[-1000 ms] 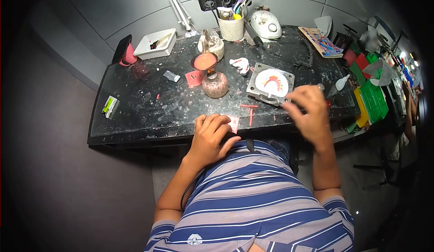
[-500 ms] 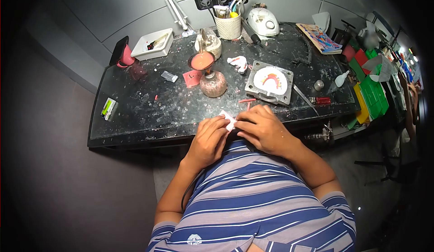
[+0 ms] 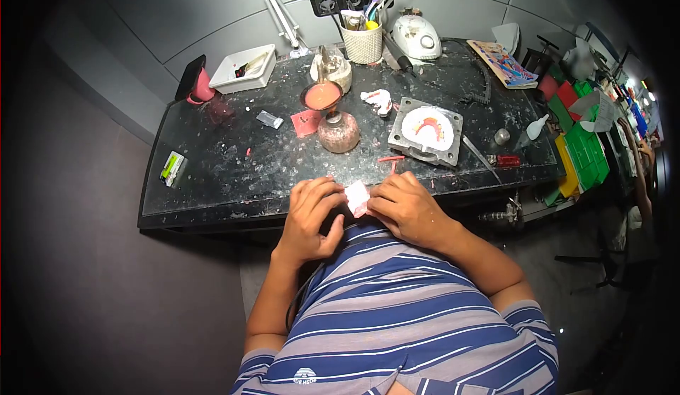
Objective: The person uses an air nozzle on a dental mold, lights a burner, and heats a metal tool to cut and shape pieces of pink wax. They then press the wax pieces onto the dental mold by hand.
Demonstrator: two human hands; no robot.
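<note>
At the desk's front edge, my right hand [image 3: 409, 209] pinches the right side of a small pale pink-and-white piece [image 3: 357, 199]. Just left of that piece is my left hand [image 3: 309, 218], its fingers curved and its thumb apart from them, with nothing visible between. Beyond the hands lie thin red sticks [image 3: 391, 160]. A metal flask half [image 3: 425, 153] holds white plaster with a red and orange arch [image 3: 430, 130]. Further back, a round burner [image 3: 338, 134] stands below a dish of pink material [image 3: 322, 96], beside a pink sheet [image 3: 305, 123].
The black desk [image 3: 234, 175] carries a white tray [image 3: 244, 69], a cup of tools [image 3: 363, 45], a white machine [image 3: 416, 35], a magazine [image 3: 501, 64], a knife [image 3: 482, 160] and a red-handled tool [image 3: 508, 161]. Green bins [image 3: 586, 156] stand at the right.
My left hand has moved a little left and opened off the pink-and-white piece, which now shows more fully. My right hand still holds it. The view has shifted slightly.
</note>
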